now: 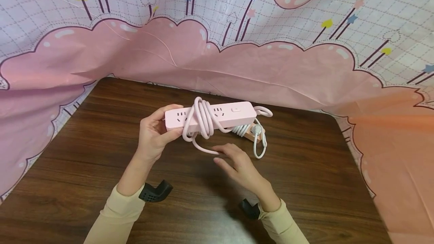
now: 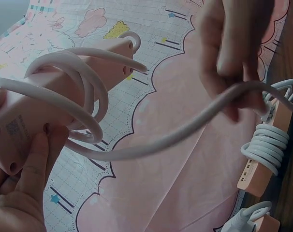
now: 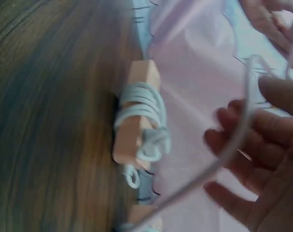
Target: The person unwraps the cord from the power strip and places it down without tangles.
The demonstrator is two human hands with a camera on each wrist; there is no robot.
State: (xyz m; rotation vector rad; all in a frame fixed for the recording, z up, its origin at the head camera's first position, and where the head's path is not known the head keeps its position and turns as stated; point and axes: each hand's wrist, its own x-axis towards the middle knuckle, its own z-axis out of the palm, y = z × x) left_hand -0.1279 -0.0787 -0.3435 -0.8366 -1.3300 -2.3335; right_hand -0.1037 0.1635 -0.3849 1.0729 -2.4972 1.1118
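Observation:
A pink power strip (image 1: 234, 114) is held up above the table by my left hand (image 1: 152, 133), which grips its left end with the thumb in front. Several loops of its pink cord (image 1: 203, 119) are wound round its middle. A loose length of that cord (image 2: 161, 145) runs down from the strip toward my right hand (image 1: 239, 165). There the fingers are loosely spread and the cord passes across them, as the right wrist view shows. In the left wrist view, holes and a label show on the strip's underside (image 2: 16, 130).
Behind the pink strip, a peach power strip (image 1: 252, 133) wound with white cord lies on the dark wooden table (image 1: 301, 183). Part of another peach strip (image 2: 267, 224) with a white plug shows in the left wrist view. A patterned pink curtain (image 1: 237, 63) hangs around the table's edges.

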